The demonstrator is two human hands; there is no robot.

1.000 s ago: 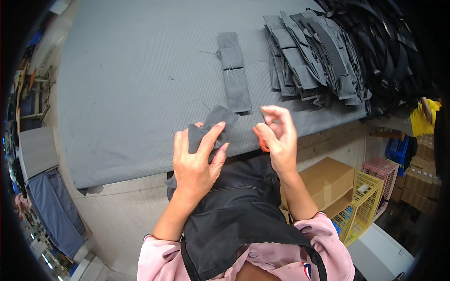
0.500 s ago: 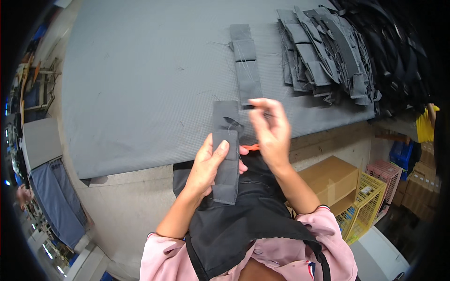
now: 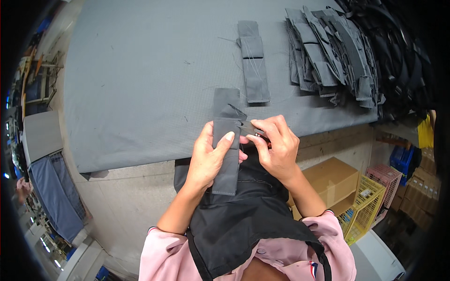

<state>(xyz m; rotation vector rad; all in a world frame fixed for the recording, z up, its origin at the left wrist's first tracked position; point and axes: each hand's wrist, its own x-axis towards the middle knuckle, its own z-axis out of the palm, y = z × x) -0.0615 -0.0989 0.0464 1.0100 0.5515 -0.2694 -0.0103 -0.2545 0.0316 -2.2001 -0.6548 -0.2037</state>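
My left hand [image 3: 204, 157] grips a dark grey fabric strip [image 3: 226, 168], thumb on top and fingers behind it. The strip stands lengthwise over the table's near edge and my lap, with a dark flap near its upper part. In my right hand [image 3: 281, 147] is a pair of thread snips [image 3: 249, 128], their tips at the strip's right edge just below the flap. Fine loose threads trail from that edge. Beyond my hands, a second grey strip [image 3: 254, 70] with long loose threads lies flat on the table.
Grey cloth covers the table [image 3: 140, 93], with thread scraps on it. A pile of grey strips [image 3: 323, 56] lies at the far right, beside black straps [image 3: 396, 56]. Below the table's right side stand a cardboard box [image 3: 330, 180] and a yellow crate [image 3: 363, 206].
My right hand has come down and right, from above the strip's side to its edge, with the snips now at the fabric. The held strip has shifted slightly up.
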